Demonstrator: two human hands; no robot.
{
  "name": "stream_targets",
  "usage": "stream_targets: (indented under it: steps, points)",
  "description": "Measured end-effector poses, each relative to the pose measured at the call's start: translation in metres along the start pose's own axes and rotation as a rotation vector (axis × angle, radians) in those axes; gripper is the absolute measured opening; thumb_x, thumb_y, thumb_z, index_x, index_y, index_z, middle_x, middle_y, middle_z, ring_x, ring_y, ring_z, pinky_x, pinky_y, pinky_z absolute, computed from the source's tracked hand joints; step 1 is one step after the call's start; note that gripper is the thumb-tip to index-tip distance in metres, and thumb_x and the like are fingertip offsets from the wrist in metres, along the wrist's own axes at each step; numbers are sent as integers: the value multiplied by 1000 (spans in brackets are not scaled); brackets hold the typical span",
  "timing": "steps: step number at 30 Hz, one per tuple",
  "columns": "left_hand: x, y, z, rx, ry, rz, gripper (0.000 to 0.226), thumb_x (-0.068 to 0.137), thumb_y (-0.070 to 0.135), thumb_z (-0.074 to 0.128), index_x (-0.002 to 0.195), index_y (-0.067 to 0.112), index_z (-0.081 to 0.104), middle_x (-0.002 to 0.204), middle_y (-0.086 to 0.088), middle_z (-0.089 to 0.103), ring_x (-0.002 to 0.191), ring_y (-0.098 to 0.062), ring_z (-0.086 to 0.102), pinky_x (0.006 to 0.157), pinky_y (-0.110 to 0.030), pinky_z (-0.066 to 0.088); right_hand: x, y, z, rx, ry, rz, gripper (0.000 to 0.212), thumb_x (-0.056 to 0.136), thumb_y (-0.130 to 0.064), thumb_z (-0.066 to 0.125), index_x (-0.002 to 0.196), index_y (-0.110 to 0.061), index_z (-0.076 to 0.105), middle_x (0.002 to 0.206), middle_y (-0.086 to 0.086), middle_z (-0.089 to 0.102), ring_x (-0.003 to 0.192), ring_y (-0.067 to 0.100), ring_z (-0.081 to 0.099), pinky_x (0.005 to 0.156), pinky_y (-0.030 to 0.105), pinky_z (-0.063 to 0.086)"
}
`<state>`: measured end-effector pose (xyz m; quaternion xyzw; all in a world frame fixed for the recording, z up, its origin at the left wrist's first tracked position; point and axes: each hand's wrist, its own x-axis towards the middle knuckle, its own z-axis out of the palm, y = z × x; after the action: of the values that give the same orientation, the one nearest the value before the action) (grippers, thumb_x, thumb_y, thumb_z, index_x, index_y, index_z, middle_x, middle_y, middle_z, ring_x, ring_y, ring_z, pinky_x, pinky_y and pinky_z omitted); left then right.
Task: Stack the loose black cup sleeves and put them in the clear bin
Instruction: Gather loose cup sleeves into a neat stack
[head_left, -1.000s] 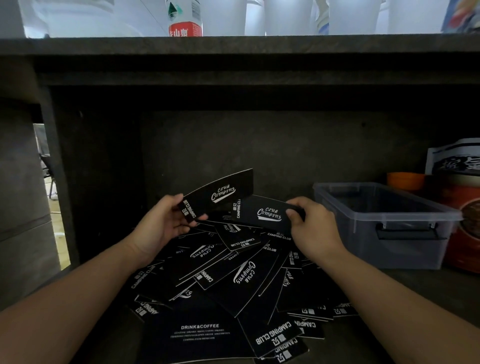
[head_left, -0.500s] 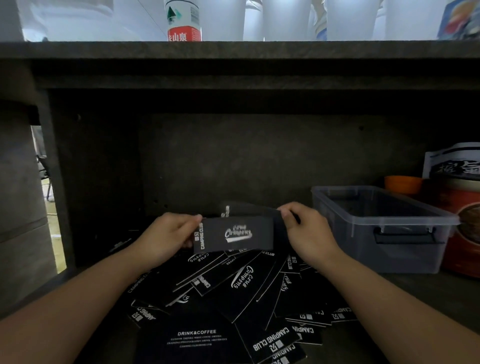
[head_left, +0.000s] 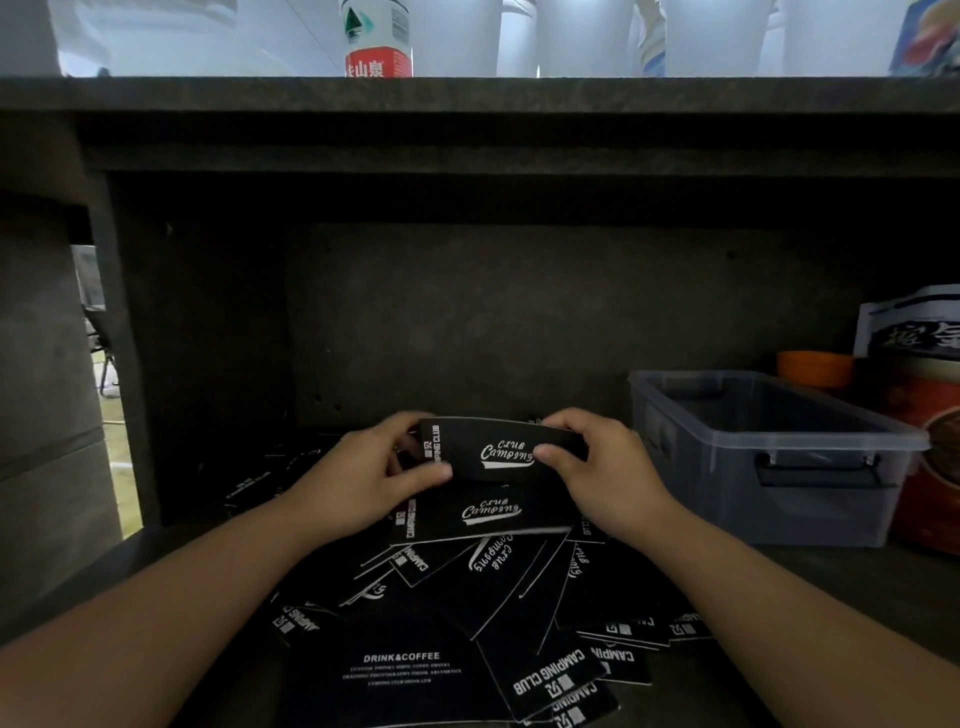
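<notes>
A black cup sleeve (head_left: 493, 451) with white "Club Camping" print is held flat above the pile. My left hand (head_left: 371, 478) pinches its left end and my right hand (head_left: 597, 462) pinches its right end. Just below it lies another sleeve (head_left: 467, 512), facing the same way. Several loose black sleeves (head_left: 498, 587) are scattered on the dark shelf floor under my forearms. The clear bin (head_left: 769, 457) stands to the right of my right hand, and I see no sleeves inside it.
A low dark shelf board (head_left: 467, 93) runs overhead with a water bottle (head_left: 377, 39) and white cups on top. An orange cup (head_left: 814, 368) and a red-brown can (head_left: 930, 457) stand behind and right of the bin. A dark wall (head_left: 197, 364) closes the left side.
The two sleeves, held apart a second ago, have come together in front of me. Now both hands hold one sleeve by its ends, slightly higher and farther right, with a second sleeve just beneath.
</notes>
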<state>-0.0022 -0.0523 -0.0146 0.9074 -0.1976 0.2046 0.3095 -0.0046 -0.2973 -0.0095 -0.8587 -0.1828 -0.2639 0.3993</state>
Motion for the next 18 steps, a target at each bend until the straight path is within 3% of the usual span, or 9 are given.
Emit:
stream_targets:
  steps: [2, 5, 7, 9, 11, 14, 18]
  points:
    - [2, 2, -7, -52, 61, -103, 63, 67, 74, 58, 114, 32, 58, 93, 13, 64, 74, -4, 61, 66, -18, 45, 1, 1, -1, -7, 34, 0, 9, 88, -19, 67, 92, -27, 68, 82, -19, 65, 81, -7, 58, 67, 0, 38]
    - [0, -5, -23, 54, -288, -143, 90, 33, 99, 52, 102, 42, 58, 109, 17, 57, 94, 2, 54, 79, -19, 43, 1, 3, -3, 4, 67, 24, 12, 91, -16, 62, 96, -25, 68, 84, -18, 66, 82, -3, 59, 67, 0, 38]
    - [-6, -8, -27, 108, -442, -133, 82, 30, 94, 60, 98, 50, 58, 116, 18, 51, 106, 3, 46, 87, -19, 40, 1, 4, -3, 11, 47, 40, 18, 94, -13, 56, 100, -25, 68, 89, -14, 67, 88, 3, 59, 68, 0, 37]
    - [-6, -7, -26, 10, -386, -118, 65, 40, 81, 70, 92, 42, 62, 108, 14, 57, 99, 3, 52, 80, -16, 41, 1, 4, -2, 11, 30, 44, 22, 96, -12, 52, 103, -25, 68, 96, -9, 66, 93, 5, 58, 70, 6, 38]
    - [-3, -3, -18, -180, -273, -103, 39, 63, 53, 79, 87, 28, 64, 90, 7, 66, 81, 1, 61, 72, -17, 46, 2, 4, -2, -1, 40, 44, 24, 96, -11, 51, 103, -27, 68, 101, -4, 64, 96, 8, 56, 77, 17, 37]
    - [3, -3, -13, -401, 14, -91, 12, 82, 18, 74, 79, 16, 62, 75, 2, 67, 71, -10, 63, 67, -20, 48, 4, 6, -2, 56, 34, 63, 24, 96, -11, 51, 101, -26, 69, 101, -3, 66, 98, 9, 58, 82, 24, 41]
    - [6, -13, -13, -364, 180, -113, 17, 78, 22, 79, 72, 24, 63, 70, 3, 67, 65, -11, 59, 64, -28, 49, 2, 3, 1, 131, -41, 83, 24, 99, -15, 48, 93, -28, 67, 85, -15, 65, 78, 1, 57, 75, 28, 47]
